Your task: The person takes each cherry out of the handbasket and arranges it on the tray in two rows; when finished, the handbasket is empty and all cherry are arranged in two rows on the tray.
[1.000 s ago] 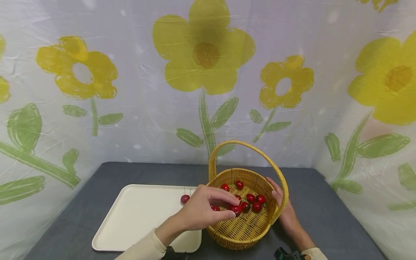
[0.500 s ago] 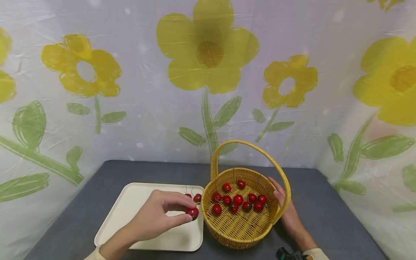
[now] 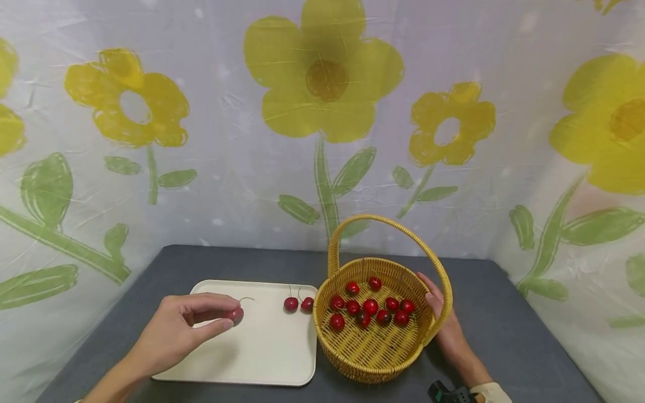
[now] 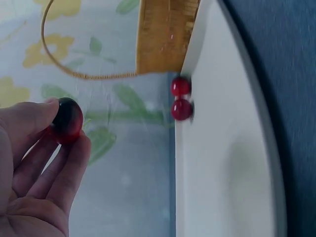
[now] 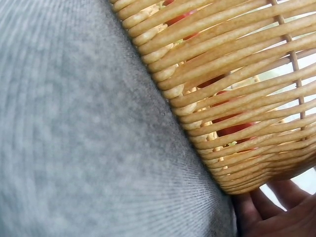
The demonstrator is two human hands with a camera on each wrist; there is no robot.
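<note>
Above the left part of the cream tray [image 3: 262,352], my left hand [image 3: 176,333] pinches a dark red cherry [image 3: 235,315] between thumb and fingertips. A thin stem sticks out from it in the head view. The cherry [image 4: 67,121] looks nearly black on one side in the left wrist view. Two more cherries [image 3: 290,304] with stems lie at the tray's back right corner. My right hand [image 3: 448,324] rests against the outer right side of the yellow wicker basket [image 3: 353,364], its fingers partly hidden behind the wall and handle. Several cherries [image 3: 370,307] lie inside the basket.
The basket's tall arched handle [image 3: 390,223] rises over its opening. Basket and tray stand side by side on a dark grey tabletop [image 3: 252,263]. A curtain [image 3: 221,212] printed with yellow flowers hangs behind the table.
My left hand has moved left from over the basket to over the tray with a cherry between its fingers. The right hand stays at the basket.
</note>
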